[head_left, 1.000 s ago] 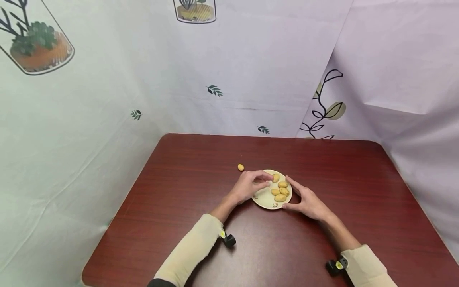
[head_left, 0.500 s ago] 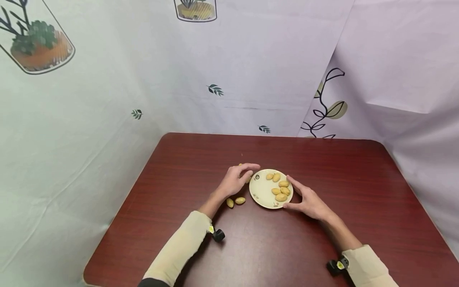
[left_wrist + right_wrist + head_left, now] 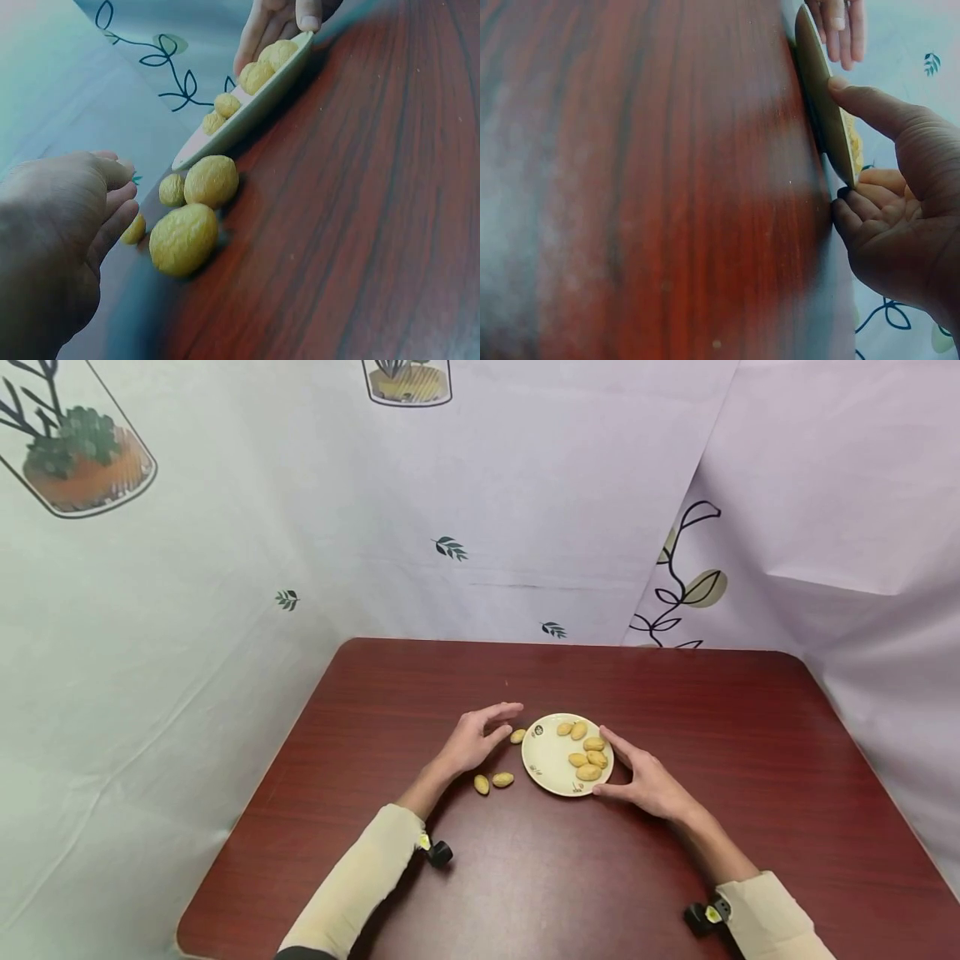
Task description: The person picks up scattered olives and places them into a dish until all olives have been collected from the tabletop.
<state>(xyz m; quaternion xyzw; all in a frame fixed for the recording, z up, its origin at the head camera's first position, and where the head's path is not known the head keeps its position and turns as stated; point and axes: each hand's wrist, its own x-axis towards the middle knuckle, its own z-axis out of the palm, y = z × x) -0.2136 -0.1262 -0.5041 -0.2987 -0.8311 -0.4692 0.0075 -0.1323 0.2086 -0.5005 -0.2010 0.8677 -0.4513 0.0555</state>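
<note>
A round cream plate (image 3: 546, 760) with small printed marks bears several yellow, oval, wrinkled pieces (image 3: 588, 772); their kind is unclear. My right hand (image 3: 648, 783) holds the plate's right rim, thumb at the near side and fingers at the far side, as the right wrist view shows too. My left hand (image 3: 468, 745) hovers left of the plate with nothing in it, its fingers loosely extended. By its fingertips lies one yellow piece (image 3: 518, 737). Two more, a left piece (image 3: 482, 785) and a right piece (image 3: 503, 780), lie nearer. Behind the fingers, the left wrist view shows another piece (image 3: 133, 229).
The dark red wooden table (image 3: 570, 877) has rounded far corners. Pale printed cloth (image 3: 525, 510) hangs behind it and along both sides.
My left hand has drawn back leftward from over the plate, and another yellow piece lies at the plate's upper part. The pieces beneath the left hand came into view. My right hand stayed.
</note>
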